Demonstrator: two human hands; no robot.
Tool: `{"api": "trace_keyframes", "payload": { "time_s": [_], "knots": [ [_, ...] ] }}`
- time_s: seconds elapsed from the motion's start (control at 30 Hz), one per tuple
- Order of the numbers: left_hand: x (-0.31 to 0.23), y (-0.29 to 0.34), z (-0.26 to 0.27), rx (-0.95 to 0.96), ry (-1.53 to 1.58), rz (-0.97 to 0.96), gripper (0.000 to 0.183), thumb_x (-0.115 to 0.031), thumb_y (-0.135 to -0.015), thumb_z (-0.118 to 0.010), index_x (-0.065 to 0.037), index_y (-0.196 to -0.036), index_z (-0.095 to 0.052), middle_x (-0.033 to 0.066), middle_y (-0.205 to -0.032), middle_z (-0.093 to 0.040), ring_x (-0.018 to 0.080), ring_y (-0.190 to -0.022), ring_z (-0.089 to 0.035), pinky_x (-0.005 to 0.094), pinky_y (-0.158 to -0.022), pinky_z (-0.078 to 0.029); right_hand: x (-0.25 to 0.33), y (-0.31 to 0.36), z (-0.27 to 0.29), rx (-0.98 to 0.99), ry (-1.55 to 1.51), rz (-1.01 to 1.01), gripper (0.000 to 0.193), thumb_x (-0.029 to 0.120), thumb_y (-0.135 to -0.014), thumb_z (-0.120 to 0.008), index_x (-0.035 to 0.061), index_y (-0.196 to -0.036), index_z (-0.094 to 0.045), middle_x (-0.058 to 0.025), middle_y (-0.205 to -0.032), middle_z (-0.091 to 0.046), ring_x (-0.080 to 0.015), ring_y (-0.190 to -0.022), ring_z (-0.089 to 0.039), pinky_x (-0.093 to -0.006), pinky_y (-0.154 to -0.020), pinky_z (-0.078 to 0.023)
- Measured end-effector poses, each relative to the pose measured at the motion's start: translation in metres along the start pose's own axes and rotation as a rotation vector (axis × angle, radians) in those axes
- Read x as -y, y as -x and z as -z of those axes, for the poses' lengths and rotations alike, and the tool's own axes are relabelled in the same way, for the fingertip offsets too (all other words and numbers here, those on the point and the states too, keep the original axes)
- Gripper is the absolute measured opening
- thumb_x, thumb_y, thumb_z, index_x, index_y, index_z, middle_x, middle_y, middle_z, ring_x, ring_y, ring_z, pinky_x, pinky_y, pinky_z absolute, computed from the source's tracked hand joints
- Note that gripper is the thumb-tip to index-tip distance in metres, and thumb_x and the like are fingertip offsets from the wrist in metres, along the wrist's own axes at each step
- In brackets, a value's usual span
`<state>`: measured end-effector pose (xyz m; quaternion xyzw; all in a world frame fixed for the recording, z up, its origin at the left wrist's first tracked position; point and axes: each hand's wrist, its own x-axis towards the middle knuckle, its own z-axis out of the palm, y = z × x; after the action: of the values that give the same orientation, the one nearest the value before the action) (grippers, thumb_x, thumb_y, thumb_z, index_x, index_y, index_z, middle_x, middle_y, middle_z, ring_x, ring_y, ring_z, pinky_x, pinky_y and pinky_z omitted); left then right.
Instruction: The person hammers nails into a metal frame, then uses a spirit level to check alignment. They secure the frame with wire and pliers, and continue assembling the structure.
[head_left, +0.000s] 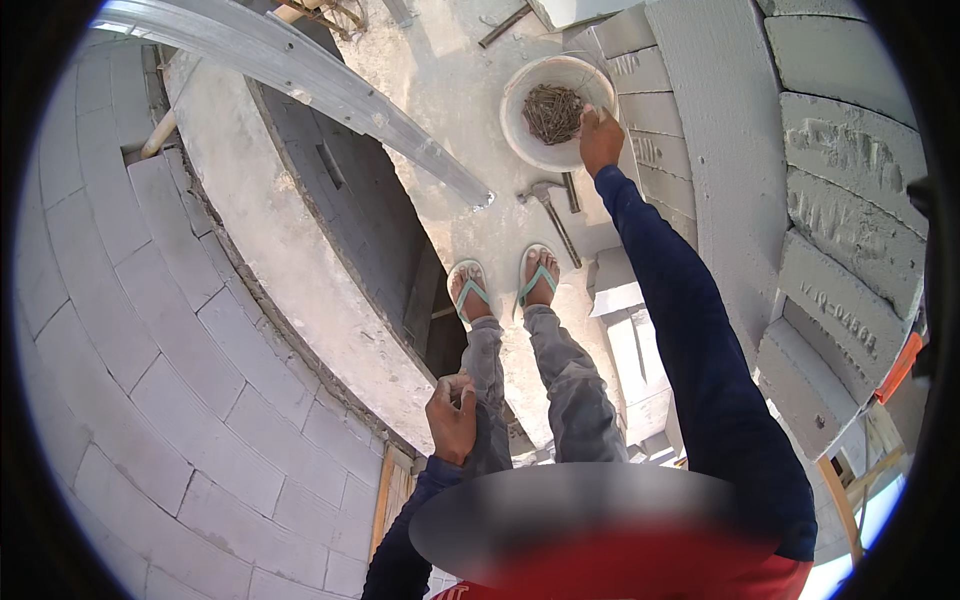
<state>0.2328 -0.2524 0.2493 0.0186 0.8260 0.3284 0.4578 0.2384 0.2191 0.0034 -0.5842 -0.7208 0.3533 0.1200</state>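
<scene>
My right hand reaches over the near right rim of a round white bucket. Its fingers are bent and closed beside a pile of thin, dark nails inside; whatever they may pinch is hidden. Closer to my body, my left hand hovers by my left knee with curled fingers, and what it may hold cannot be made out. A claw hammer lies on the floor just below the bucket, its head toward the left. Next to it rests a short dark metal bar.
A floor opening drops off left of my feet, bordered by a concrete beam. One long metal profile slants across it from upper left. Stacked pale blocks rise at right; a block wall stands at left.
</scene>
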Motion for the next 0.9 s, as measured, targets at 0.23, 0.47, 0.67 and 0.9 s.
{"api": "trace_keyframes", "payload": {
  "time_s": [0.23, 0.47, 0.67, 0.9],
  "knots": [
    [-0.012, -0.011, -0.030, 0.057, 0.055, -0.115, 0.023, -0.013, -0.094, -0.067, 0.003, -0.110, -0.069, 0.0180, -0.104, -0.075, 0.0293, -0.095, -0.074, 0.0394, -0.084, -0.056, 0.076, 0.095, 0.131, -0.014, -0.838, -0.238, 0.035, 0.029, -0.112, -0.051, 0.0050, -0.088, -0.058, -0.0020, -0.073, -0.054, -0.0146, -0.063, -0.053, -0.0352, -0.063, -0.054],
    [-0.166, -0.088, -0.088, 0.381, 0.761, 0.236, 0.061, -0.040, -0.105, -0.057, 0.000, -0.151, -0.049, 0.0172, -0.143, -0.061, 0.0263, -0.126, -0.062, 0.0398, -0.100, -0.053, 0.152, 0.178, 0.231, 0.002, -1.190, -0.289, 0.033, 0.031, -0.114, -0.048, 0.0060, -0.093, -0.055, -0.0046, -0.078, -0.053, -0.0179, -0.073, -0.054, -0.0384, -0.075, -0.054],
    [-0.264, -0.106, -0.116, 0.624, 0.520, -0.184, 0.058, -0.034, -0.105, -0.058, 0.004, -0.149, -0.048, 0.0165, -0.133, -0.064, 0.0240, -0.122, -0.062, 0.0398, -0.108, -0.047, 0.184, 0.225, 0.276, 0.011, -1.363, -0.302, 0.034, 0.031, -0.115, -0.045, 0.0072, -0.093, -0.053, -0.0049, -0.080, -0.050, -0.0195, -0.076, -0.050, -0.0411, -0.078, -0.050],
    [-0.276, -0.088, -0.112, 0.593, 0.594, -0.260, 0.036, -0.018, -0.107, -0.057, 0.003, -0.136, -0.057, 0.0013, -0.089, -0.061, 0.0146, -0.087, -0.060, 0.0326, -0.090, -0.051, 0.177, 0.266, 0.302, -0.036, -1.390, -0.366, 0.036, 0.027, -0.112, -0.051, 0.0057, -0.082, -0.052, -0.0086, -0.081, -0.055, -0.0217, -0.080, -0.054, -0.0406, -0.082, -0.049]
  ]
}}
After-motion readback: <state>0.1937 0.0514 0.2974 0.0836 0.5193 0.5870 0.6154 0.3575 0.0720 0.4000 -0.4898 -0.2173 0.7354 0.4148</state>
